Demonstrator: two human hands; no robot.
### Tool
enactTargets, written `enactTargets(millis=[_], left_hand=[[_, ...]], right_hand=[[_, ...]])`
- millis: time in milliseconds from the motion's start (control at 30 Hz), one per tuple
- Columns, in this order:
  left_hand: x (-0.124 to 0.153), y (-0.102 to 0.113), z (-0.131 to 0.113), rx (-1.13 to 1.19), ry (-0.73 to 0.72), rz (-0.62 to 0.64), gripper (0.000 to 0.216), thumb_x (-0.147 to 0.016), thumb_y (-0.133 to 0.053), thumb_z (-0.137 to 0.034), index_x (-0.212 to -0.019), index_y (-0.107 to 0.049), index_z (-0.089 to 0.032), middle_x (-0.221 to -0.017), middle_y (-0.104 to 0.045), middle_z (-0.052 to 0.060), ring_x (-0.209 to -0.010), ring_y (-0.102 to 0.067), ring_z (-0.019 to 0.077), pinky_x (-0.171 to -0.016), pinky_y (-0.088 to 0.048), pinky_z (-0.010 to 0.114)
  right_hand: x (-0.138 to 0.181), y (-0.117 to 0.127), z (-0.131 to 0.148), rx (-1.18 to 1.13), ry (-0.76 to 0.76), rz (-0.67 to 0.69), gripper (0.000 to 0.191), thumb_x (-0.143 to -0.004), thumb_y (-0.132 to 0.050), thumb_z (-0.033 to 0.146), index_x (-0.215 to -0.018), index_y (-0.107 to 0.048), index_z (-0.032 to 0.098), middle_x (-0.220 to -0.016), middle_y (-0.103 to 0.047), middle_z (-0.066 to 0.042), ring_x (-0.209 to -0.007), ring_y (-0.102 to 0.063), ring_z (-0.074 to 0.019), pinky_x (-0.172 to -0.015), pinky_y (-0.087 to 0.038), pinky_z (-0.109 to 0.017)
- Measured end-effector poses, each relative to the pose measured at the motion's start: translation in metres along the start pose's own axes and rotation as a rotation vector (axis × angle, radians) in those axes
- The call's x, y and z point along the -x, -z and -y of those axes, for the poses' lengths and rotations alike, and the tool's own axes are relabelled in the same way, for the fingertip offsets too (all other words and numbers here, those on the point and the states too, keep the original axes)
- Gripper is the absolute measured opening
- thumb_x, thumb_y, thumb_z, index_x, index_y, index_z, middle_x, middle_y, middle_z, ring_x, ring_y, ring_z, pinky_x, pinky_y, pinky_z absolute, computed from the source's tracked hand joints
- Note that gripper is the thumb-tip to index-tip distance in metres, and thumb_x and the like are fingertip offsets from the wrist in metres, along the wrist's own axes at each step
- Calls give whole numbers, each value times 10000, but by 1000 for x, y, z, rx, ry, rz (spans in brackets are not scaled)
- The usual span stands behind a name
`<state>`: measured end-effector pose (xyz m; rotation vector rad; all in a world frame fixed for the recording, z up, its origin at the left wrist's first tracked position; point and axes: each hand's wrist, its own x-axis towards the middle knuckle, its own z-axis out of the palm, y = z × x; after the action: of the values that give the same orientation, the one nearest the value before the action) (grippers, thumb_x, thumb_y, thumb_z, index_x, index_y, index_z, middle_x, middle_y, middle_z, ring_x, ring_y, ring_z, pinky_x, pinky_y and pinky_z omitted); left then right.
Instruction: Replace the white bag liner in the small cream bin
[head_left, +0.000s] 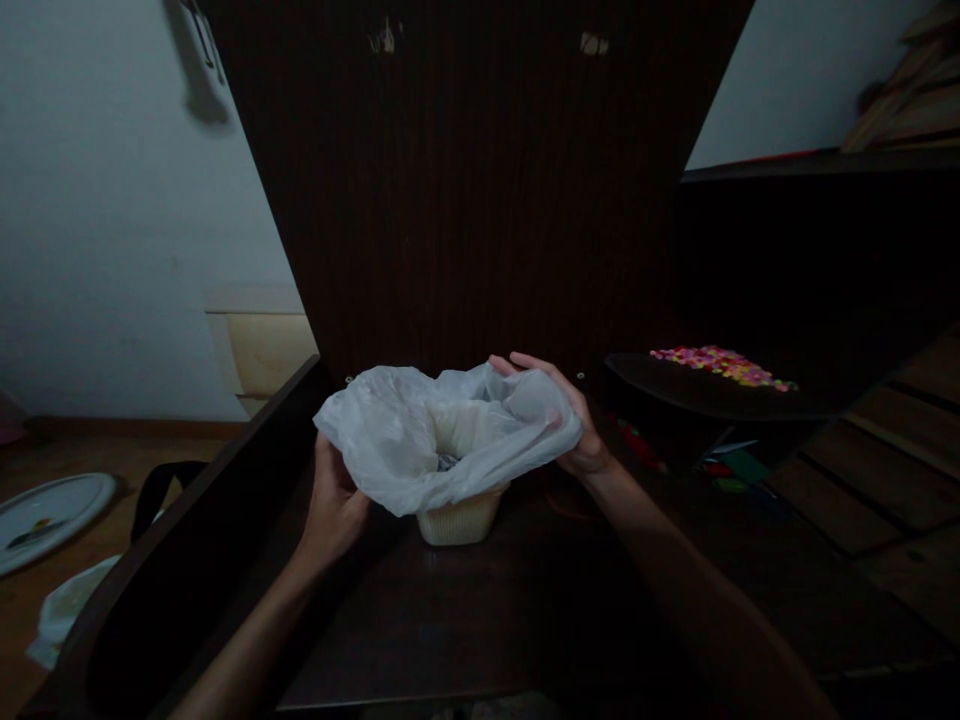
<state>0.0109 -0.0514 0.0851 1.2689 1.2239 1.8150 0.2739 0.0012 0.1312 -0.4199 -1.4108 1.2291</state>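
A thin white plastic bag [397, 440] lines a small cream bin [459, 522] with ribbed sides, standing on a dark wooden surface. The bag's edge spreads wide over the rim, and something dark and crumpled shows at the bottom inside. My left hand [337, 505] holds the bag's left side, its fingers mostly hidden behind the plastic. On the right, my right hand [581, 425] grips the bag's edge, with long fingers reaching behind it and the thumb faintly visible through the film.
Behind the bin rises a tall dark wooden panel [465, 200]. Small colourful pieces [724, 365] lie on a dark shelf at right. A low dark side board [202, 520] runs along the left. A white round lid [56, 520] lies on the floor.
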Motion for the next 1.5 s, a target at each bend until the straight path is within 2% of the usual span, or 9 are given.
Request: enactTargets(millis=[300,467,633,767,900,1067,1167,1333,1500], left_hand=[[-18,-3,0,4,-264,-139,908,-490,-923,-179,-1234,-411,-270,-1294,-569,72,-1258,-564,253,-1010,-492,291],[-38,-9,-13,11,-345,-210,756,-575,-895,-261,-1175,-435,-249,-1266,-567,68,-1227,-581,233,-1011,-483,275],[-68,-28,-30,21,-398,-212,626,-684,-834,-291,-1179,-455,-241,-1242,-583,63,-1195,-604,210,-1015,-481,273],[-99,-43,-27,-81,-348,-155,502,-685,-810,-335,-1088,-542,-201,-1133,-661,58,-1064,-651,204,-918,-512,257],[-126,-46,-14,-495,-157,-107,244,-774,-640,-381,-905,-627,-176,-905,-716,51,-867,-673,212,-761,-504,262],[-142,-36,2,-715,5,65,205,-683,-614,-271,-489,-571,-217,-491,-590,74,-713,-675,316,-631,-446,328],[-148,-33,7,-734,113,306,253,-631,-596,-244,-384,-541,-236,-404,-564,78,-545,-640,286,-558,-447,322],[-149,-30,-1,-635,152,696,74,-591,-677,-297,-581,-695,-227,-699,-746,39,-713,-689,255,-695,-539,305],[-145,-27,-4,-542,115,817,351,-752,-638,-519,-886,-681,-197,-840,-699,31,-791,-634,230,-711,-512,304]], right_hand=[[-20,-5,9,-2,80,-17,723,-632,-779,710,-1160,-660,231,-1353,-664,-123,-1343,-543,-346,-1133,-401,-494],[-37,-3,14,25,90,-184,656,-697,-639,790,-1071,-647,252,-1247,-723,-95,-1286,-592,-332,-1082,-435,-494],[-63,13,8,69,102,-303,438,-809,-599,640,-1002,-626,248,-1109,-763,-80,-1160,-659,-289,-983,-481,-443],[-81,33,-13,420,51,-401,362,-869,-485,560,-989,-598,238,-977,-761,-74,-992,-695,-254,-847,-510,-386],[-84,48,-30,816,8,-464,224,-795,-577,452,-840,-600,233,-833,-714,-50,-863,-661,-246,-806,-489,-366],[-76,59,-33,1054,-113,-416,117,-712,-696,269,-761,-593,242,-848,-703,-68,-889,-652,-269,-833,-468,-380],[-72,63,-28,1146,-256,-394,176,-725,-756,310,-747,-595,242,-867,-718,-104,-937,-675,-302,-832,-481,-398],[-70,64,-15,1161,-646,-205,503,-875,-624,558,-499,-546,234,-440,-566,-84,-583,-694,-302,-673,-529,-412],[-69,56,-11,940,-946,83,770,-1027,-223,588,-524,-609,150,-503,-642,-143,-442,-650,-221,-540,-566,-354]])
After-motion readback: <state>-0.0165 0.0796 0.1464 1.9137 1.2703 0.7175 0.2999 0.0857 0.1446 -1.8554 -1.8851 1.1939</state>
